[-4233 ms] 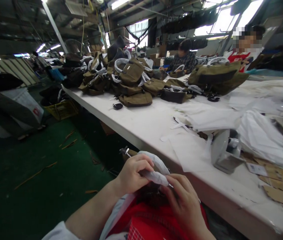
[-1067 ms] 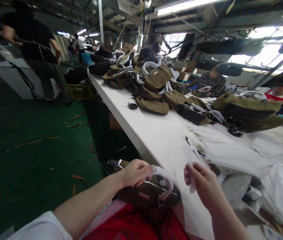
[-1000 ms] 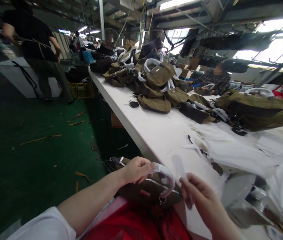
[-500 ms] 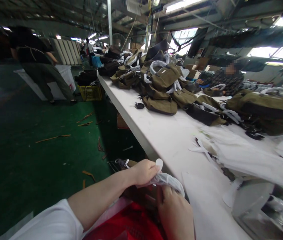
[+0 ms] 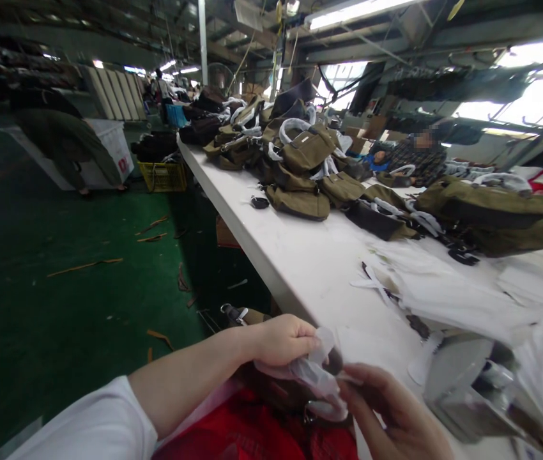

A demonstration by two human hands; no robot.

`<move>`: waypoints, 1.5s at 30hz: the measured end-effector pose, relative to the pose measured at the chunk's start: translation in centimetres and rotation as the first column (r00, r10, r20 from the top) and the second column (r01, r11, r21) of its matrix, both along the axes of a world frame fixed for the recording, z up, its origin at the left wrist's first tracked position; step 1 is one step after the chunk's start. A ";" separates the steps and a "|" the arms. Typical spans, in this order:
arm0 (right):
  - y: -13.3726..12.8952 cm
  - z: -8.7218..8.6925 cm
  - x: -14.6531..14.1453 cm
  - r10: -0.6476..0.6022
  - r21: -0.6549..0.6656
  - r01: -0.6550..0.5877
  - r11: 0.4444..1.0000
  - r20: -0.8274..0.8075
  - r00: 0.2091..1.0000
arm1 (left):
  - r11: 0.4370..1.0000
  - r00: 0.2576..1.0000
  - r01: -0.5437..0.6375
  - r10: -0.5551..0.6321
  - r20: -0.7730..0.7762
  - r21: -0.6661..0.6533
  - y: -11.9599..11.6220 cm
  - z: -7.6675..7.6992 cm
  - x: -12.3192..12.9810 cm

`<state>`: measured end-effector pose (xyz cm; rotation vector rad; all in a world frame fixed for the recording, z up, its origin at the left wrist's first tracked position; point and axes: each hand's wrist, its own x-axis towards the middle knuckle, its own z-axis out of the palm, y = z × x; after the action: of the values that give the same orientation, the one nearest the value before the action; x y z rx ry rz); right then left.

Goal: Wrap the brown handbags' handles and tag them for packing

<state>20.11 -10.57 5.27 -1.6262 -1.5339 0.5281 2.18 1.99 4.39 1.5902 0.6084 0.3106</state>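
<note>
My left hand (image 5: 283, 340) is closed on white translucent wrapping (image 5: 312, 377) around a bag's handle, low in the middle of the view. To its right, my right hand (image 5: 391, 409) pinches the loose end of the same wrapping between thumb and fingertips. Beneath both hands is a dark brown bag (image 5: 271, 386), partly hidden by my left forearm and lying over red cloth (image 5: 252, 428) at my lap. A metal ring and strap end stick out beyond my left wrist.
A white table (image 5: 295, 255) runs alongside, bearing piled olive bags (image 5: 307, 150), white sheets (image 5: 434, 287) and a clear-walled container (image 5: 463, 383). A yellow crate (image 5: 162, 177) stands on the green floor. One person bends over a white bin (image 5: 113, 150); others are across the table.
My right hand has moved right and opened out from a curled grip beneath the wrapping to a pinch on its end. My left hand has shifted slightly right. The person at the bin bends lower.
</note>
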 end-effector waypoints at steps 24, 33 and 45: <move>4.2 -1.5 -2.6 0.029 -0.040 -0.038 0.998 -0.199 0.980 | 0.866 0.990 0.021 0.050 -0.129 0.499 -1.3 0.8 -0.6; 3.1 -1.1 -3.7 -0.056 0.105 0.058 0.993 -0.017 0.998 | 0.849 0.988 -0.052 0.121 -0.097 0.527 -1.4 0.4 -1.3; 3.8 -0.6 -3.5 -0.148 0.111 0.160 0.981 -0.107 0.983 | 0.809 0.971 0.240 -0.198 -0.136 0.536 -1.2 0.6 -2.4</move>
<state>16.58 -6.73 4.64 -1.5881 -1.3297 0.4175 -0.23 0.77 5.01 2.2206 0.3967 0.2656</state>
